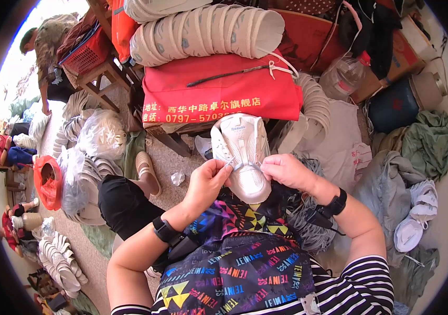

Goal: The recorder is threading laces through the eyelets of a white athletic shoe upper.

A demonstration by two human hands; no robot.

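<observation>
A white sneaker (242, 144) rests toe-away on my lap, above a colourful patterned apron (237, 262). My left hand (207, 181) pinches the end of a pale lace (233, 164) at the shoe's left eyelets. My right hand (286, 170) grips the lace at the right side of the shoe's throat. Both wrists carry black bands. A bundle of grey laces (308, 226) lies on my right thigh under the right forearm.
A red cloth bag (219, 92) sits ahead with stacked white soles (203, 32) on top. More soles in clear bags (100, 134) lie left, finished white shoes (418, 215) right. A blue jar (394, 107), clothes, a red basket (88, 52) and other people surround.
</observation>
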